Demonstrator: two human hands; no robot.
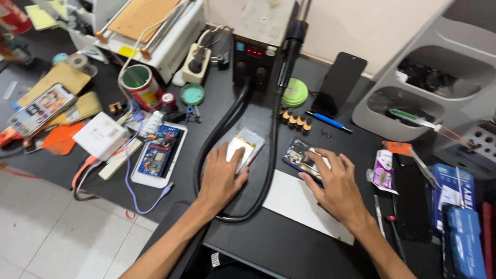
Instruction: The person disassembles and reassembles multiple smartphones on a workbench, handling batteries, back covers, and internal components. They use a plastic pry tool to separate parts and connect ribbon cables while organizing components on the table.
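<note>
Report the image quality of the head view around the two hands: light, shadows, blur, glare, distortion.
Head view: even, soft indoor light; faint shadows under the left hand and right hand. Both hands, the silver phone part and the opened phone are fairly sharp. The grey organiser at right looks smeared and bent by wide-angle distortion. Mild glare on the black table.

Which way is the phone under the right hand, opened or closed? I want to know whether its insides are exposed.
Opened: the phone lies flat with no back cover, circuit board and parts showing, the right hand resting fingers on it.
</note>
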